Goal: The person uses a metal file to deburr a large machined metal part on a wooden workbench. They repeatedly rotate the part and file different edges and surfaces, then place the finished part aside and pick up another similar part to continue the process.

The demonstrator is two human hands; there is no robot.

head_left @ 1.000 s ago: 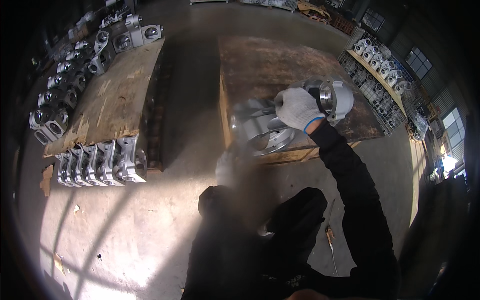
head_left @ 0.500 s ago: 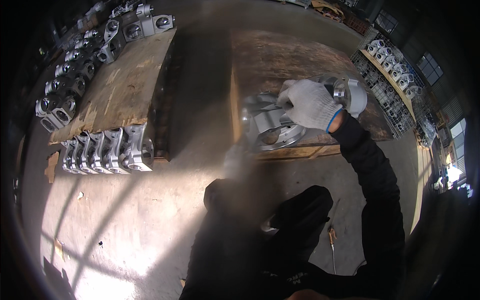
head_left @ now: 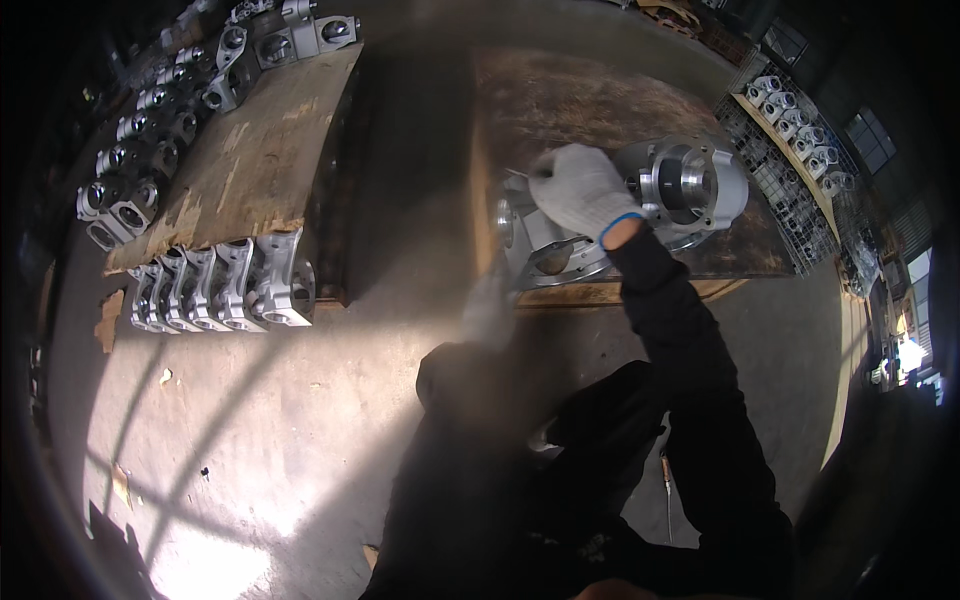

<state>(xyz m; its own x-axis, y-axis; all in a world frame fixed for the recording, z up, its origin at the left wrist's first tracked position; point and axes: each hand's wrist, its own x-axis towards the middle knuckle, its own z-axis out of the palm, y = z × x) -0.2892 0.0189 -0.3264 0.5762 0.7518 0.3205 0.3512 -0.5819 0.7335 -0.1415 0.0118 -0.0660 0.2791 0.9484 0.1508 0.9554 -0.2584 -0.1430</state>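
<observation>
A silver metal casting (head_left: 733, 190) with a wide round bore at its right end lies on a brown wooden table (head_left: 570, 90) in front of me. My right hand (head_left: 583, 190), in a white knit glove with a blue cuff, is over the middle of the casting. Its fingers are curled closed; what they hold, if anything, is hidden. Near the casting's left front edge is my left hand (head_left: 490, 308), a pale gloved shape. Haze and blur hide its fingers.
To the left stands a wooden board platform (head_left: 255, 140) with silver castings (head_left: 285, 275) along its near end and more castings (head_left: 130, 160) beyond its left side. At right, a wire cage (head_left: 765, 165) carries several castings. An air gun with a hose (head_left: 667, 475) lies on the floor.
My right hand has shifted left across the casting, and more of the round bore now shows. My left hand remains a blur by the table's front left corner.
</observation>
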